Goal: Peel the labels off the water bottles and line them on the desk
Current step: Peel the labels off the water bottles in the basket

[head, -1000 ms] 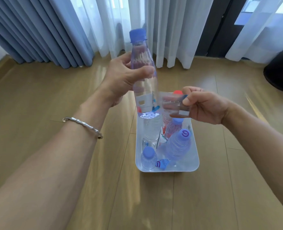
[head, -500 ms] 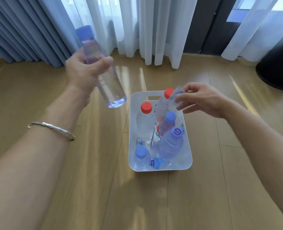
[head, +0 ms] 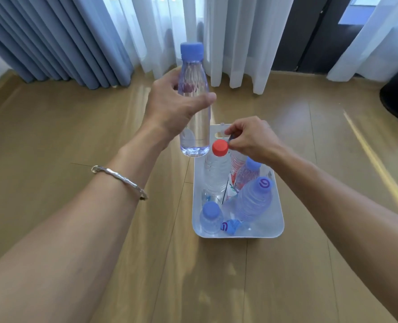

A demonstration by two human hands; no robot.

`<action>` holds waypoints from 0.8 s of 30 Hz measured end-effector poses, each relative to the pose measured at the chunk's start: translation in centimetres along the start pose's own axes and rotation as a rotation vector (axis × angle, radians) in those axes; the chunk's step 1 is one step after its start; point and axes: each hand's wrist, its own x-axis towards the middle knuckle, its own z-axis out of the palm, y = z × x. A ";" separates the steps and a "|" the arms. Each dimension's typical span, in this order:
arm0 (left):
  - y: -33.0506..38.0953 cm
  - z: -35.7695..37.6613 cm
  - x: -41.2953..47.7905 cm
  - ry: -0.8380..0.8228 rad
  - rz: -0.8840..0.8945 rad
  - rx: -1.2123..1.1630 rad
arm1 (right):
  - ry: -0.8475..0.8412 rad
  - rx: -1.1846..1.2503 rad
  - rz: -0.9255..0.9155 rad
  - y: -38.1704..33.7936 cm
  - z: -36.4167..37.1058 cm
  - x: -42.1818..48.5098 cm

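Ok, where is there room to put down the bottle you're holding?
Bare wood floor opens left of the white bin, out to the blue curtains, and right of it. The bin is crowded with bottles, and the right hand, pinching a label scrap, hovers over its far end.

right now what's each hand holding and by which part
Left hand grips the clear blue-capped plastic bottle round its middle; right hand pinches a small bluish label scrap in its fingers.
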 end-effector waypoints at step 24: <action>-1.5 -0.7 0.2 0.040 -0.046 0.023 | 0.026 0.059 0.078 -0.5 0.1 1.7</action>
